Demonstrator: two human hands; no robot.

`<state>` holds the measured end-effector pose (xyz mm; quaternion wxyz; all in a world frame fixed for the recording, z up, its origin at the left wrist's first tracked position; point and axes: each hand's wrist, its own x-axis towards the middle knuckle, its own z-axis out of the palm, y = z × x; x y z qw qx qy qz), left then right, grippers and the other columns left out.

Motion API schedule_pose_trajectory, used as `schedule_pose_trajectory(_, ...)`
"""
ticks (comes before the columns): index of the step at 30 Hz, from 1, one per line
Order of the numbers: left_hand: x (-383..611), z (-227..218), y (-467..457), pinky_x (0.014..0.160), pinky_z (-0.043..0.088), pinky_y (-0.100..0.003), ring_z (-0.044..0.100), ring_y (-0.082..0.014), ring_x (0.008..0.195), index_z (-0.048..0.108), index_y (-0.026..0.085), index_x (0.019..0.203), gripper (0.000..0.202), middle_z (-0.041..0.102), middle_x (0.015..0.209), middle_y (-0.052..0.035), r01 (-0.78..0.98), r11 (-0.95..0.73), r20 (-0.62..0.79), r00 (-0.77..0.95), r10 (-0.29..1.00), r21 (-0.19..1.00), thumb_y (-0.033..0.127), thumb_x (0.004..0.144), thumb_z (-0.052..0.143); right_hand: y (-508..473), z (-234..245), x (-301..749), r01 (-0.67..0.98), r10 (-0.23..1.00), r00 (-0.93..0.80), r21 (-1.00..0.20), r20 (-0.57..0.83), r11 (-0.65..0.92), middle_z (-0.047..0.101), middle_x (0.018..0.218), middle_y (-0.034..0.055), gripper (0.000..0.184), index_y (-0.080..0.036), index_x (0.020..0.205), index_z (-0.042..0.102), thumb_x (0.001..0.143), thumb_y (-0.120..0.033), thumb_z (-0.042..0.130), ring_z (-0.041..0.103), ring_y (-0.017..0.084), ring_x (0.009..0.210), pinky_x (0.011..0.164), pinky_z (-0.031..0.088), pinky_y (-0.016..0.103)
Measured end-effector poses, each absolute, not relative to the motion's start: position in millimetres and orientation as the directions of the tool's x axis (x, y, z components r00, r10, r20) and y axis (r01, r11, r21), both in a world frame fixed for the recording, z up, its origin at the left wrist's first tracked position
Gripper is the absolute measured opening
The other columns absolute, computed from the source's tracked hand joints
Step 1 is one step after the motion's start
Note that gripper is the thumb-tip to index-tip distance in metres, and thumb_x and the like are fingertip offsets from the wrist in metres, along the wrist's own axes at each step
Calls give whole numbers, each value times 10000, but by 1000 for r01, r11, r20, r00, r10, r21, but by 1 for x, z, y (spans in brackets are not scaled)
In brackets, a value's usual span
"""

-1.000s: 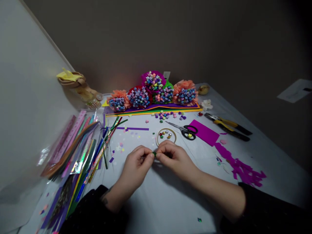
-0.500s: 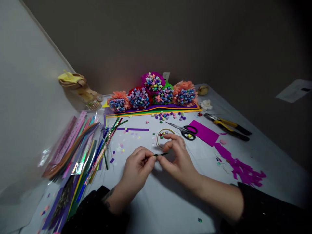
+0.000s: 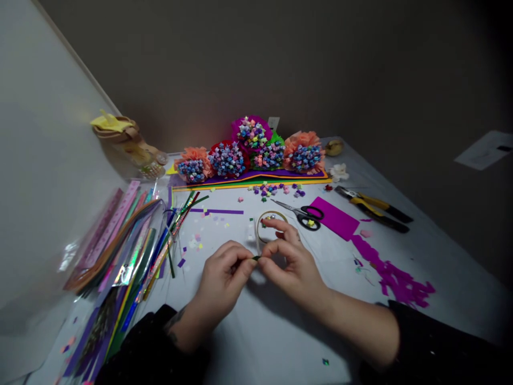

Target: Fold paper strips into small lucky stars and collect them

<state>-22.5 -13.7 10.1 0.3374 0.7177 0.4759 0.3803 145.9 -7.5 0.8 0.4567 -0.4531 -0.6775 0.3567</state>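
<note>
My left hand (image 3: 226, 275) and my right hand (image 3: 294, 267) meet over the middle of the table. Between their thumbs and forefingers they pinch a small dark green paper strip (image 3: 256, 258), mostly covered by the fingertips. The remaining fingers of the left hand are curled in, while those of the right are bent and raised. Just behind the right fingers lies a gold-rimmed ring (image 3: 257, 227) with small paper stars in it, partly hidden. Black-handled scissors (image 3: 300, 215) rest beyond it, beside a yellow star (image 3: 311, 223).
Bagged paper strips (image 3: 120, 246) fill the left side. Star bouquets (image 3: 227, 159) stand at the back, loose stars (image 3: 276, 189) before them. On the right lie a magenta paper (image 3: 334, 218), shredded magenta paper (image 3: 401, 278) and yellow-black pliers (image 3: 372, 208). A glass bottle (image 3: 146, 158) leans back left.
The green strip's free end, which stuck out over the right thumb, no longer shows; only a short piece is visible between the fingertips. The right fingers have curled slightly.
</note>
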Motion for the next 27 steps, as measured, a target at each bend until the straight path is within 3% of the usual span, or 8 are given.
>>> schedule_pose_trajectory(6, -21, 12, -13, 611, 413, -230, 540, -117, 677, 576, 170, 726, 132, 567, 716, -3, 424, -278, 174, 267, 948, 862, 186, 853, 540, -8, -2, 145, 249, 948, -189, -921, 257, 299, 420, 1283, 91, 57, -199, 719, 562, 756, -158, 575, 359, 274, 1238, 978, 304, 459)
schedule_pose_trajectory(21, -20, 12, -12, 622, 420, -219, 549, -117, 696, 598, 160, 734, 113, 576, 724, -10, 387, -304, 211, 264, 941, 870, 172, 838, 555, -8, -3, 145, 215, 945, -198, -928, 262, 303, 409, 1272, 86, 57, -199, 734, 558, 758, -150, 577, 388, 258, 1215, 956, 324, 414)
schedule_pose_trajectory(27, -17, 14, -11, 575, 401, -202, 515, -101, 630, 584, 154, 664, 150, 554, 669, 7, 307, -105, 41, 208, 977, 946, 190, 807, 558, -9, -3, 146, 145, 941, -218, -945, 259, 293, 414, 1242, 83, 55, -201, 744, 547, 770, -154, 557, 386, 249, 1211, 975, 310, 414)
